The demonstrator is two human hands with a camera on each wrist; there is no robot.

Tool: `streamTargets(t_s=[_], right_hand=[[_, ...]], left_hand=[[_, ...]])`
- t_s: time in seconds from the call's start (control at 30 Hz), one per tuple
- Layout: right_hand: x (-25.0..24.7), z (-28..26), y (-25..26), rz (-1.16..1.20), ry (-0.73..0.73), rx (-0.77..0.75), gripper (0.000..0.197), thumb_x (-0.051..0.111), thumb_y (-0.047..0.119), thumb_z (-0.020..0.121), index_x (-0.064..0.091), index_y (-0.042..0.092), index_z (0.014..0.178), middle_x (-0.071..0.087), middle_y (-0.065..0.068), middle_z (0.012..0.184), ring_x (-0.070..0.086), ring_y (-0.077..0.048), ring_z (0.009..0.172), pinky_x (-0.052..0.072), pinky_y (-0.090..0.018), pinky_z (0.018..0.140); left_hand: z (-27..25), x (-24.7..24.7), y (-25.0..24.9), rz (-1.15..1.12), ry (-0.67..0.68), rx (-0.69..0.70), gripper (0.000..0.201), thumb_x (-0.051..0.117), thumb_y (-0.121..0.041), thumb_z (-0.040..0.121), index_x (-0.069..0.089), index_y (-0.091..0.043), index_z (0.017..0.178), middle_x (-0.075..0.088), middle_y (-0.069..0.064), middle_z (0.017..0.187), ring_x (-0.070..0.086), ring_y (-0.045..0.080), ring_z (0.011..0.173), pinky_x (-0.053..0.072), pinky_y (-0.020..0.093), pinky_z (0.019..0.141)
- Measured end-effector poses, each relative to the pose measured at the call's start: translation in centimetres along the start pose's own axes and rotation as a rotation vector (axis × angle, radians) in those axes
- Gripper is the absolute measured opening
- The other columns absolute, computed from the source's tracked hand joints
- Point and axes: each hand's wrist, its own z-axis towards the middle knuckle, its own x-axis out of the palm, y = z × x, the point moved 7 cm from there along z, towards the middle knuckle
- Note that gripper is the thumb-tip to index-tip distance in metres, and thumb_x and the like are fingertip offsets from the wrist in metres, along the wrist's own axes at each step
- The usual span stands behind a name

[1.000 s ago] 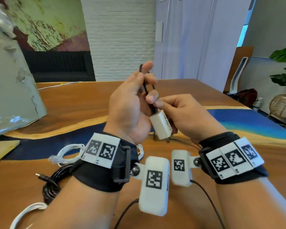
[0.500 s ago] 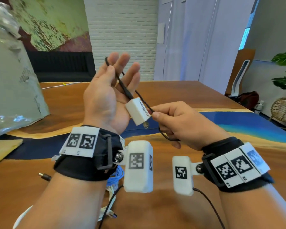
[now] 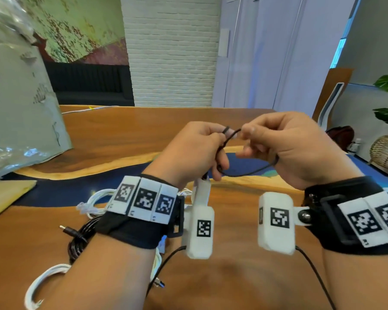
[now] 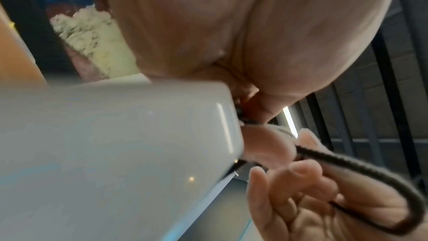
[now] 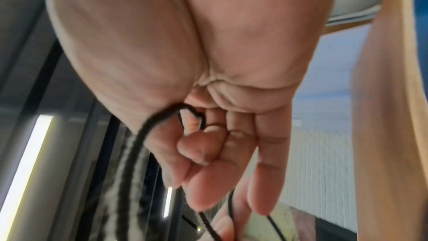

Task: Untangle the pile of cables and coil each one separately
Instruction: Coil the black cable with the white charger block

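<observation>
Nearest you, left of your left wrist on the wooden table (image 3: 233, 285), lie a coiled black cable (image 3: 76, 242) and white cables (image 3: 94, 198). Above the table, your left hand (image 3: 188, 153) grips the thin black cable (image 3: 244, 174), its white adapter (image 3: 201, 193) hanging below your fist. Your right hand (image 3: 289, 148), just beside it, pinches the same cable, which loops between both hands.

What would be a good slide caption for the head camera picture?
Both hands, left hand and right hand, pinch a thin black cable above the wooden table, its white plug dangling.
</observation>
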Motion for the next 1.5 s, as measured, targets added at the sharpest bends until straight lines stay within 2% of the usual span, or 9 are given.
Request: streamTargets(t_s=[0.27, 0.43, 0.53, 0.67, 0.97, 1.07, 1.17, 1.37, 1.5], right_hand=[[-1.3, -0.3, 1.2, 0.483, -0.072, 0.039, 0.023, 0.045, 0.005, 0.103, 0.066, 0.01, 0.109, 0.056, -0.003, 0.073, 0.044, -0.006, 0.042, 0.044, -0.02, 0.042], [-3.1, -0.3, 1.4, 0.198, -0.105, -0.032, 0.028, 0.047, 0.004, 0.105, 0.071, 0.015, 0.115, 0.064, -0.003, 0.078, 0.026, -0.007, 0.038, 0.019, -0.018, 0.034], [-3.9, -0.5, 1.5, -0.101, -0.22, -0.091, 0.023, 0.054, 0.003, 0.103, 0.074, 0.013, 0.104, 0.068, -0.007, 0.077, 0.044, -0.003, 0.037, 0.033, -0.011, 0.038], [-4.0, -0.2, 0.1, -0.268, -0.275, -0.079, 0.013, 0.066, 0.013, 0.098, 0.078, 0.014, 0.093, 0.071, -0.004, 0.07, 0.055, 0.002, 0.046, 0.042, -0.007, 0.05], [3.3, 0.1, -1.6, -0.606, 0.114, 0.007, 0.021, 0.06, 0.034, 0.102, 0.081, 0.034, 0.102, 0.075, -0.006, 0.075, 0.059, -0.025, 0.068, 0.054, -0.043, 0.072], [4.9, -0.3, -1.0, -0.758, 0.216, -0.027, 0.028, 0.051, 0.038, 0.104, 0.079, 0.035, 0.102, 0.077, -0.004, 0.084, 0.066, -0.032, 0.081, 0.057, -0.052, 0.074], [4.7, -0.5, -0.6, -0.864, 0.216, -0.025, 0.028, 0.056, 0.036, 0.102, 0.078, 0.024, 0.091, 0.069, 0.006, 0.068, 0.057, -0.013, 0.062, 0.049, -0.038, 0.06], [1.7, -1.0, 2.5, -0.685, 0.057, -0.104, 0.016, 0.074, 0.029, 0.092, 0.082, 0.022, 0.08, 0.075, 0.01, 0.071, 0.067, 0.002, 0.074, 0.051, -0.021, 0.068], [0.2, -1.3, 2.9, -0.603, 0.059, -0.106, 0.01, 0.08, 0.027, 0.087, 0.082, 0.021, 0.08, 0.078, 0.005, 0.075, 0.073, -0.009, 0.08, 0.058, -0.03, 0.082]], left_hand=[[0.3, -0.9, -0.1, -0.155, -0.102, 0.023, 0.031, 0.042, -0.01, 0.106, 0.072, -0.008, 0.111, 0.061, 0.007, 0.058, 0.038, 0.014, 0.038, 0.037, 0.027, 0.049], [0.3, -1.1, -0.2, -0.188, -0.113, 0.035, 0.032, 0.044, -0.015, 0.107, 0.074, -0.007, 0.107, 0.045, -0.001, 0.053, 0.031, 0.012, 0.039, 0.033, 0.027, 0.046], [-0.3, 0.6, 0.3, -0.105, 0.091, -0.043, 0.046, 0.04, -0.022, 0.107, 0.074, -0.004, 0.083, 0.024, -0.002, 0.053, 0.021, 0.014, 0.041, 0.029, 0.028, 0.048], [-0.9, 1.0, -0.7, -0.585, 0.2, -0.089, 0.037, 0.036, -0.026, 0.101, 0.056, -0.014, 0.072, 0.013, -0.003, 0.059, 0.01, 0.013, 0.04, 0.029, 0.028, 0.046], [0.0, -2.0, -1.1, -1.118, -0.177, 0.096, 0.031, 0.031, -0.026, 0.112, 0.058, -0.015, 0.102, 0.074, 0.001, 0.087, 0.06, 0.011, 0.058, 0.057, 0.025, 0.058], [0.2, -2.5, -0.9, -1.038, -0.177, 0.138, 0.033, 0.025, -0.026, 0.112, 0.056, -0.016, 0.106, 0.077, 0.003, 0.104, 0.075, 0.024, 0.099, 0.06, 0.047, 0.091], [0.3, -2.6, -1.0, -0.687, -0.204, 0.146, 0.031, 0.027, -0.021, 0.112, 0.058, -0.016, 0.108, 0.078, 0.005, 0.105, 0.073, 0.026, 0.108, 0.052, 0.052, 0.1], [-0.1, -0.5, -1.4, 0.159, -0.036, 0.169, 0.035, 0.042, -0.011, 0.108, 0.068, -0.02, 0.086, 0.065, 0.0, 0.063, 0.059, 0.016, 0.057, 0.047, 0.028, 0.056], [-0.6, 0.8, -0.8, 0.056, 0.129, 0.038, 0.05, 0.042, -0.031, 0.109, 0.069, -0.019, 0.068, 0.033, -0.003, 0.049, 0.03, 0.016, 0.044, 0.034, 0.035, 0.055]])
